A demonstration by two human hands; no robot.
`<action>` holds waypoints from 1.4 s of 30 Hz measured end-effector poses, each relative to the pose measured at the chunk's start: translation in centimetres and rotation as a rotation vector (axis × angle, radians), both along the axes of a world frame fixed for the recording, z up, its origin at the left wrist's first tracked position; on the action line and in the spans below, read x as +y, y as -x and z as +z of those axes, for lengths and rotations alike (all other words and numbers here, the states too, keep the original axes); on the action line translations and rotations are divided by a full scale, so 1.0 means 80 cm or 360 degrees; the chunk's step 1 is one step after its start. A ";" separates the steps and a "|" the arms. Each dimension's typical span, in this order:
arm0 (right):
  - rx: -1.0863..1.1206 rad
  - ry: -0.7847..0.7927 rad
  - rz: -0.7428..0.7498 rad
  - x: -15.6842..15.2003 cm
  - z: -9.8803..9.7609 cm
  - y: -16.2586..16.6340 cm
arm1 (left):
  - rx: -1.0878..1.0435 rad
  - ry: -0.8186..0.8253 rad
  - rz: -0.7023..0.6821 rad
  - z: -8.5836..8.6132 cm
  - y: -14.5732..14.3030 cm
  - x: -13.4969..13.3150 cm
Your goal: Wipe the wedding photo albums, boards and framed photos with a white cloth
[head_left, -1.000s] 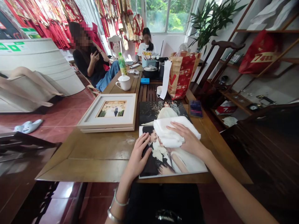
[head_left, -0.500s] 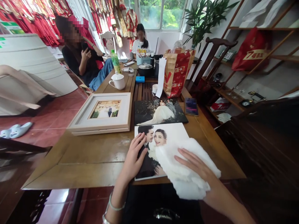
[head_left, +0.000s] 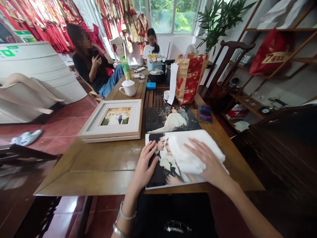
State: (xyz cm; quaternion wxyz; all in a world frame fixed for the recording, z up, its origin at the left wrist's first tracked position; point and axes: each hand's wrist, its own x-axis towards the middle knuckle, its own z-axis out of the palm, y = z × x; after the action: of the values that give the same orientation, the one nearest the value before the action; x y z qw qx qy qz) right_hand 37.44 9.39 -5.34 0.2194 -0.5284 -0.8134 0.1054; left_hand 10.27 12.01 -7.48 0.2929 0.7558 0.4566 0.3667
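Note:
A wedding photo print (head_left: pixel 158 175) of a couple lies on the wooden table in front of me. My left hand (head_left: pixel 146 164) rests flat on its left side, fingers stretched out. A folded white cloth (head_left: pixel 178 150) covers the upper right of the print and part of one pictured face. On top of the cloth lies my right hand (head_left: pixel 204 158), fingers extended and spread, pressing it against the print. Just beyond is a darker wedding photo (head_left: pixel 170 120) with a long white gown. To the left, a pale wooden picture frame (head_left: pixel 111 120) sits on another frame.
Behind the photos stand a red-and-brown paper bag (head_left: pixel 189 79), a white lidded mug (head_left: pixel 128 88), a green bottle (head_left: pixel 125 67) and a black pot (head_left: pixel 156 76). A phone (head_left: pixel 205 114) is at the right. One person (head_left: pixel 91 62) sits at the left, another (head_left: pixel 152 49) at the far end.
My right hand has pushed the cloth up and away from me, so more of the print's lower part shows. My left hand stays on the print. The view has shifted slightly.

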 end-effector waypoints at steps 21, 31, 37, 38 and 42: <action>-0.0477 0.0285 -0.0018 0.025 0.026 0.076 | -0.0005 0.0047 0.0005 0.004 -0.003 -0.002; -0.0435 0.0444 0.0394 -0.090 0.027 0.066 | -0.0033 -0.0002 0.0025 -0.002 -0.003 0.000; -0.0503 0.0394 0.0163 -0.016 0.028 0.055 | -0.0013 -0.0009 0.0009 -0.001 -0.003 -0.002; -0.0506 0.0382 0.0220 0.004 0.030 0.051 | -0.0009 -0.0009 0.0007 -0.001 -0.003 -0.002; -0.0510 0.0324 0.0536 0.080 0.041 0.039 | -0.0009 -0.0013 0.0005 -0.003 -0.002 0.000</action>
State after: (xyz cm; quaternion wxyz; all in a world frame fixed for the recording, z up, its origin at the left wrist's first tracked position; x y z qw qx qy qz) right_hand 34.32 15.77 -2.03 0.0127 -0.4147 -0.8995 0.1368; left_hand 10.46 11.97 -7.70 0.2904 0.7552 0.4556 0.3711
